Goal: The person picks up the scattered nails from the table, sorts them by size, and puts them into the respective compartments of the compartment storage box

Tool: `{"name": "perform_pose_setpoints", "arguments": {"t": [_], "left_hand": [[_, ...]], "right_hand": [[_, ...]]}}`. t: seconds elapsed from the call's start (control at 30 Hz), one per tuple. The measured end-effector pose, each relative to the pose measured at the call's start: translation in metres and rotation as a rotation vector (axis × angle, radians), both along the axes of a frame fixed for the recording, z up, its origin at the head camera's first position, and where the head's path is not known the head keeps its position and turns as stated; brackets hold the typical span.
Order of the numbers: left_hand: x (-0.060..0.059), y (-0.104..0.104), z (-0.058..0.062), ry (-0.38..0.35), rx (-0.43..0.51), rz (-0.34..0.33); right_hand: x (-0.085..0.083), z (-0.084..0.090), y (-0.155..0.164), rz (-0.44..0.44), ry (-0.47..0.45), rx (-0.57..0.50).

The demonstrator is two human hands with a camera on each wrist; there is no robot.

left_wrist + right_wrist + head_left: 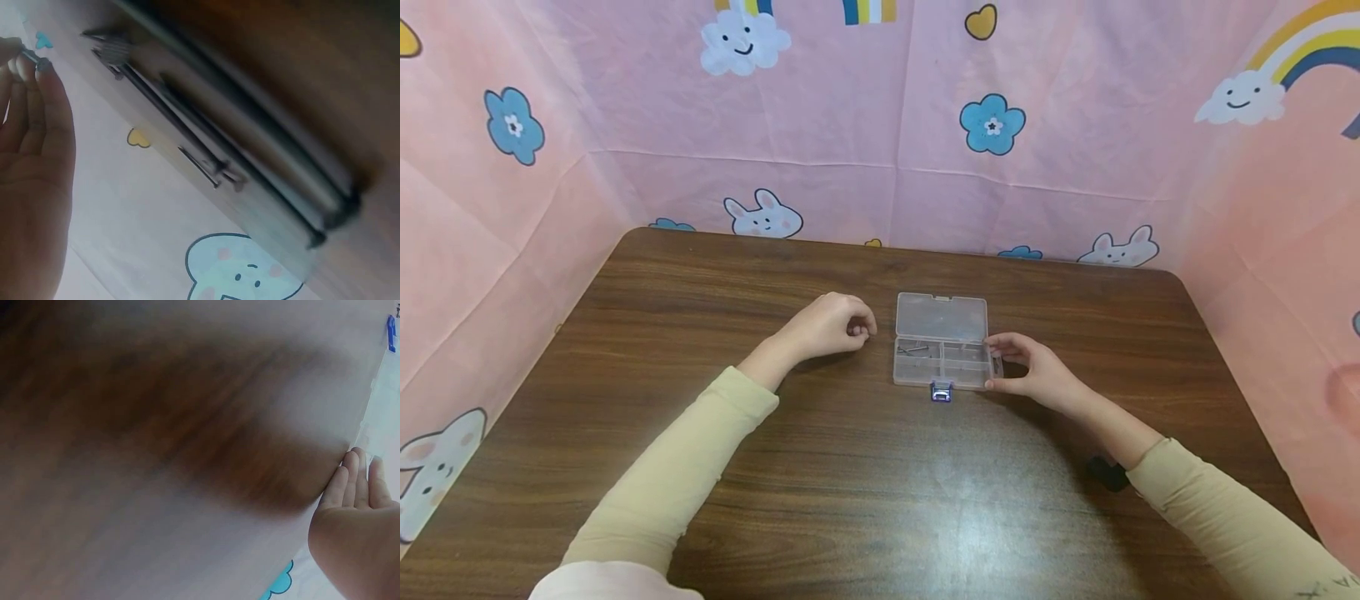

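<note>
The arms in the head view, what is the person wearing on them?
Both arms wear long, close-fitting sleeves in pale yellow-beige, the left sleeve and the right sleeve, ending at the wrists. The left hand and the right hand are bare: no gloves or rings visible. A small dark object sits under the right wrist, unclear.

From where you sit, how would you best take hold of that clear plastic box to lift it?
Probably by the tray's two short ends, one of the hands from each side. The clear plastic box lies flat with its lid open toward the back, so the far edge is awkward. The right hand already holds the right end between thumb and fingers.
</note>
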State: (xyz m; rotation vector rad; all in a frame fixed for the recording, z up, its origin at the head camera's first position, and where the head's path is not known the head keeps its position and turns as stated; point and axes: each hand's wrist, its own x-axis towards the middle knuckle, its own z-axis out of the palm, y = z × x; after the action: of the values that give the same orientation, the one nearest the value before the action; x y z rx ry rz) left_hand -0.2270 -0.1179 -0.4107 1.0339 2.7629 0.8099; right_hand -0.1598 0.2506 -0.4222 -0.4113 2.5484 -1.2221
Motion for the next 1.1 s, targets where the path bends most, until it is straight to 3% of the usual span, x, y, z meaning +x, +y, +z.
{"name": "perform_pose_setpoints", "arguments": {"t": [0.37, 0.73, 0.9, 1.1], "left_hand": [[0.001, 0.024, 0.003, 0.082, 0.095, -0.080], [0.003, 0.051, 0.007, 0.073, 0.131, -0.155], [0.003, 0.062, 0.006, 0.078, 0.124, -0.187], [0.003, 0.073, 0.005, 0.084, 0.042, -0.206]], "right_hand": [[0.001, 0.001, 0.000, -0.002, -0.001, -0.010], [0.000, 0.000, 0.001, 0.006, 0.005, -0.008], [0.000, 0.001, 0.000, 0.009, 0.007, -0.006], [0.000, 0.001, 0.000, 0.011, 0.004, -0.006]]}}
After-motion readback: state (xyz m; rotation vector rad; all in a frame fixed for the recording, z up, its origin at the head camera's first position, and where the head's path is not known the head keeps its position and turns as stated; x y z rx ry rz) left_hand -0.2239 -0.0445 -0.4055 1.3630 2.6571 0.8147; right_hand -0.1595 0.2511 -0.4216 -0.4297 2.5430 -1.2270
